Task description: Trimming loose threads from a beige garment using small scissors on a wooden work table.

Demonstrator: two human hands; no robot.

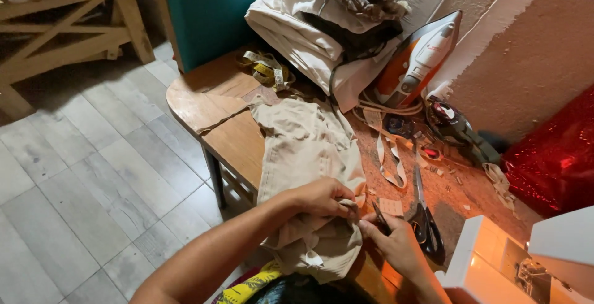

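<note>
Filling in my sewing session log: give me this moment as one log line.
left hand: pinching beige garment | right hand: small dark tool at the fabric edge | scissors: lying beside | iron: upright against wall

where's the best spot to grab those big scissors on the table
Judging by their pose, by the dark handle loops at the near end of the scissors, reached from the near side beside the right hand. The blades point away toward the iron, and the handles lie bare on the table.
</note>
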